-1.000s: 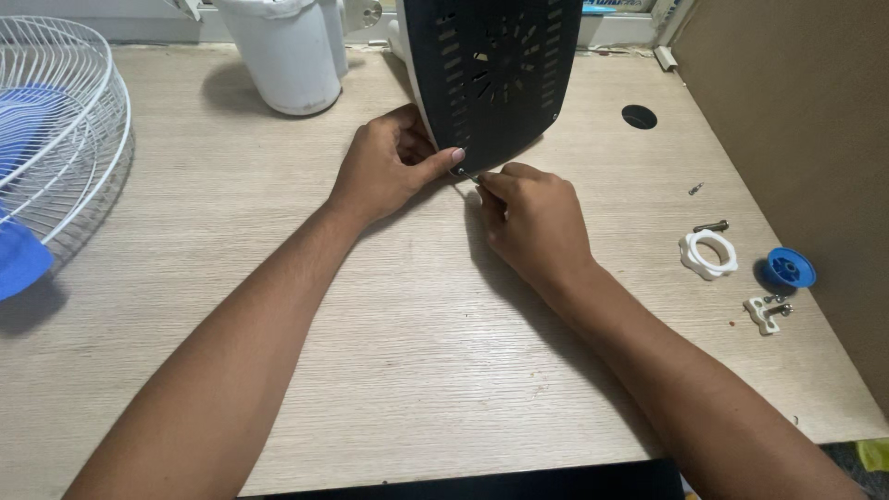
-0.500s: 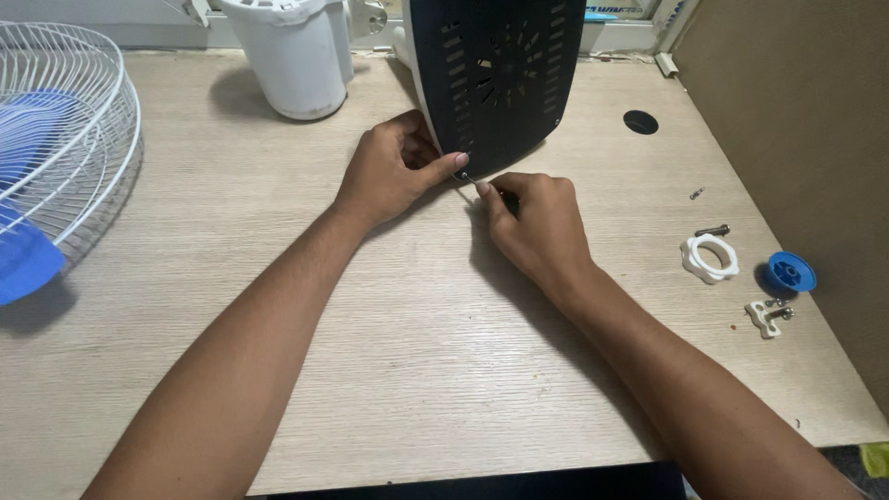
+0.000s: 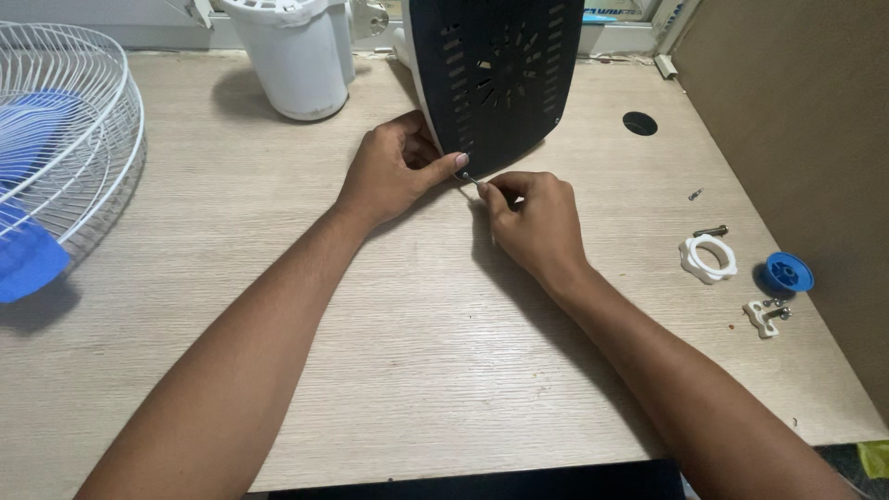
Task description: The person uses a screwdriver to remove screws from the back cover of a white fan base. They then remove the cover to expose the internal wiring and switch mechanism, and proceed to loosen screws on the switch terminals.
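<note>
Little has changed over the last second: the left hand [image 3: 394, 171] still steadies the black vented cover [image 3: 495, 79] standing at the far middle of the tabletop [image 3: 278, 306], thumb pressed to its lower edge. The right hand [image 3: 532, 222] keeps its fingers pinching a thin tool [image 3: 472, 181] at that edge.
</note>
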